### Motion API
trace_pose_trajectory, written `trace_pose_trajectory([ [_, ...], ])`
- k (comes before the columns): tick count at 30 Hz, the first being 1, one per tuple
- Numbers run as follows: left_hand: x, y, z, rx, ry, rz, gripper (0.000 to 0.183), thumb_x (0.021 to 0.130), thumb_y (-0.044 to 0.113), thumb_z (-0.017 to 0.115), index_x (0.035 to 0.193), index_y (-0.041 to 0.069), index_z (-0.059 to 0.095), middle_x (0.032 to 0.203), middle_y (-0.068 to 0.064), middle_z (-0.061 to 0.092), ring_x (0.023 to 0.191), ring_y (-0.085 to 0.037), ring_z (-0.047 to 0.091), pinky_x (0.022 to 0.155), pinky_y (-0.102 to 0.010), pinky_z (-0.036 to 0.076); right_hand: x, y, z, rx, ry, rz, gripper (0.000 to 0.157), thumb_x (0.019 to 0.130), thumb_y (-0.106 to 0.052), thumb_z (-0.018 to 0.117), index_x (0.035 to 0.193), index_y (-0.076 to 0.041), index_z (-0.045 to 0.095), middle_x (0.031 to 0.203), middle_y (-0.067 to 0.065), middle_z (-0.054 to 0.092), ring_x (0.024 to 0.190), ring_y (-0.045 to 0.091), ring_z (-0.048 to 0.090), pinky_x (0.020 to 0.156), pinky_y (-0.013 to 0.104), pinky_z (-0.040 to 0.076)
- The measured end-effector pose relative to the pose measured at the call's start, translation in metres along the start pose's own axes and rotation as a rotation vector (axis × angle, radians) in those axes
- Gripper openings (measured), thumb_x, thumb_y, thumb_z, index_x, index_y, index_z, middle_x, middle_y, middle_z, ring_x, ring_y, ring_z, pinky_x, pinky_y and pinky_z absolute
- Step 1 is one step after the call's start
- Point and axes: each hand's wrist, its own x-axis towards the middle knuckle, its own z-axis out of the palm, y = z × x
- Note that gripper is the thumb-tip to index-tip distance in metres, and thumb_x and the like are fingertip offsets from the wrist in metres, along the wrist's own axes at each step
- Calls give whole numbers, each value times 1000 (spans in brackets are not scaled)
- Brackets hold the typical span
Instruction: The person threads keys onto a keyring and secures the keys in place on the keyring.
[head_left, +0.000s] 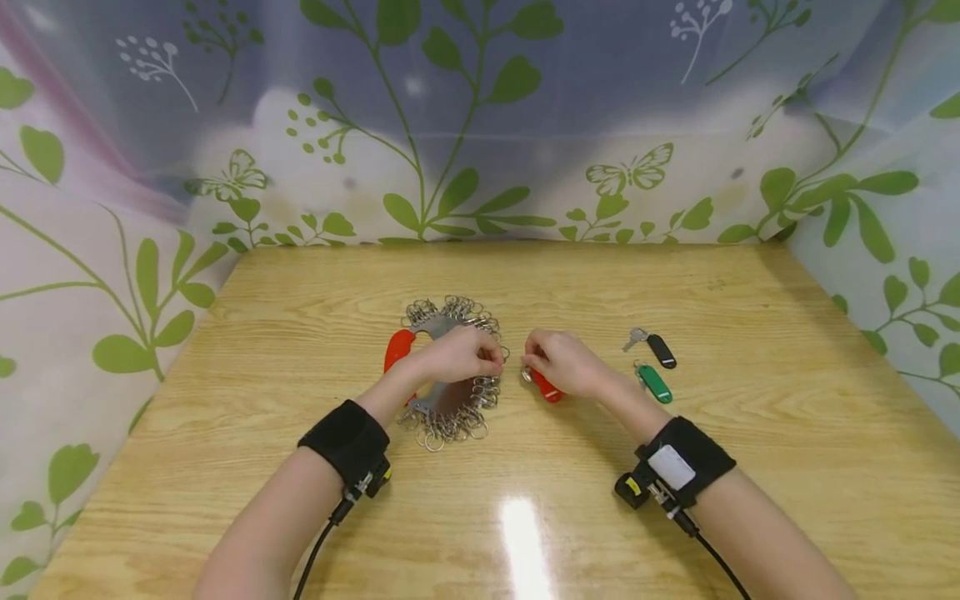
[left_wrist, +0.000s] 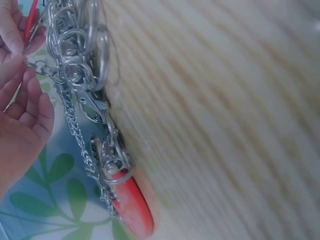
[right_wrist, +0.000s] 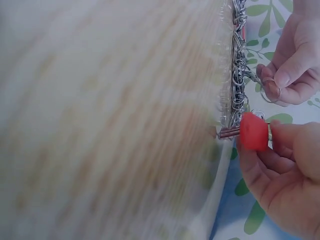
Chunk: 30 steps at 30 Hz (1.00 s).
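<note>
A round metal key holder plate (head_left: 453,398) with a red handle (head_left: 397,348) lies left of centre, its edge lined with many clip-on rings (head_left: 447,429). Over its right side, my left hand (head_left: 459,354) pinches one split ring (right_wrist: 263,95), still joined to the holder by its clip. My right hand (head_left: 566,364), just to the right, holds a red key tag (head_left: 546,386) between thumb and fingers. A key (right_wrist: 230,132) shows beside that tag in the right wrist view. The two hands are apart, facing each other.
Right of my right hand lie a black key tag (head_left: 662,351) with a key (head_left: 635,337) and a green key tag (head_left: 654,382). All rest on the wooden table (head_left: 480,517). A leaf-patterned cloth (head_left: 480,183) stands behind the table and along both sides.
</note>
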Motion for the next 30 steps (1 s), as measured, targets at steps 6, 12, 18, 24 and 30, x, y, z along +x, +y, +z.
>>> trace_pose_trajectory([
  [6,-1,-6,-2,-81,8,-5,11,86,16,55,86,10,65,78,-2,59,62,-13,45,59,-27,38,0,0,0,50,-36,-7,10,89,-15,51,83,-8,49,69,1,51,59,13,45,53,29,40],
  [12,-2,-6,-9,-135,25,-63,15,87,21,54,86,9,64,71,-2,52,58,-14,40,56,-28,34,1,-1,-2,76,-42,-10,11,88,-17,53,80,-10,49,66,1,51,55,13,46,48,27,39],
  [18,0,-1,-9,-101,2,-66,17,88,21,52,85,7,62,67,-2,47,56,-14,38,56,-27,33,4,-4,-3,62,-5,-64,6,86,-14,55,82,-10,53,65,-2,51,54,11,45,50,28,38],
  [24,3,2,-7,-83,-30,-87,18,90,19,49,85,6,61,64,-2,43,52,-14,35,55,-27,32,7,-7,0,14,7,-102,6,85,-12,57,88,-8,61,74,-3,58,61,7,49,57,28,43],
  [30,5,4,-7,-73,-56,-75,18,90,20,50,88,8,63,73,-8,54,52,-14,35,55,-27,32,10,-7,5,44,27,-118,16,84,-11,57,99,-6,63,85,3,63,66,6,52,60,27,45],
])
